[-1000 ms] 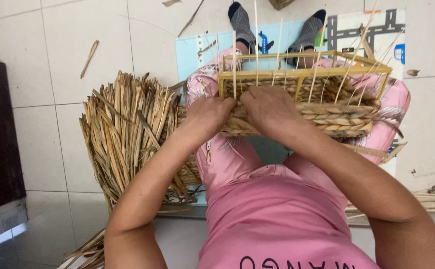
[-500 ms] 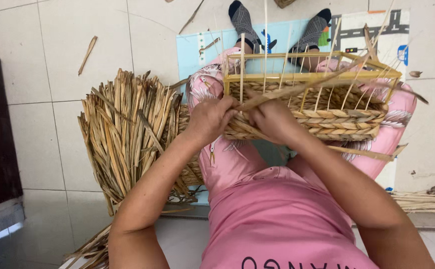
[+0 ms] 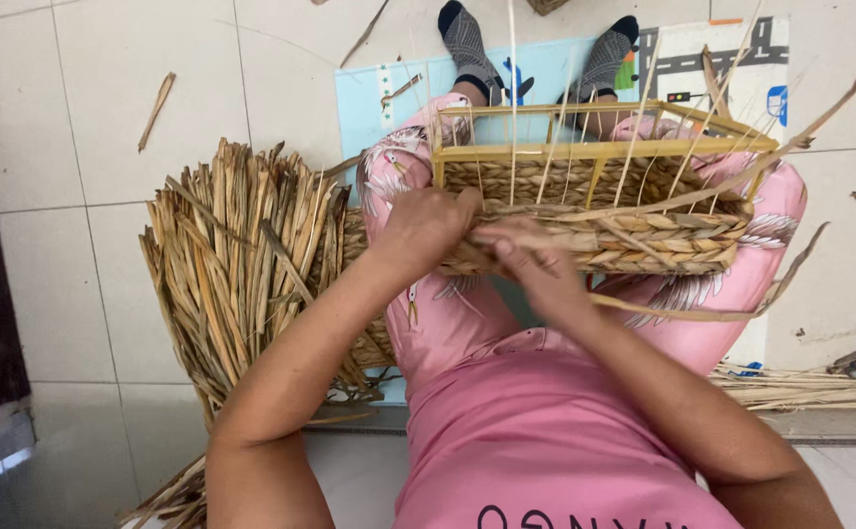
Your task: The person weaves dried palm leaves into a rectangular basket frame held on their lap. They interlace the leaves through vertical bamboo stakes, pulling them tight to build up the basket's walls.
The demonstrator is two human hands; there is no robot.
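Both hands close on the near wall of a half-woven basket [image 3: 604,211]: the left hand [image 3: 426,230] curls its grip over the plaited rim at the basket's left corner, and the right hand [image 3: 536,266] pinches a flat straw strand [image 3: 722,186] against the weave just beside it; whether its fingertips close fully round the strand cannot be told, since the fingers overlap. Resting on the person's lap, the basket is built round a yellow rectangular frame [image 3: 604,149], with thin upright stakes rising above the woven rows and loose strand ends trailing to the right. Pink patterned trousers [image 3: 741,284] lie under it. To the left, on the tiled floor [image 3: 75,196], a bundle of dried straw [image 3: 242,264] fans out. Beyond the basket, a pale blue play mat [image 3: 389,98] lies under two grey-socked feet [image 3: 467,44].
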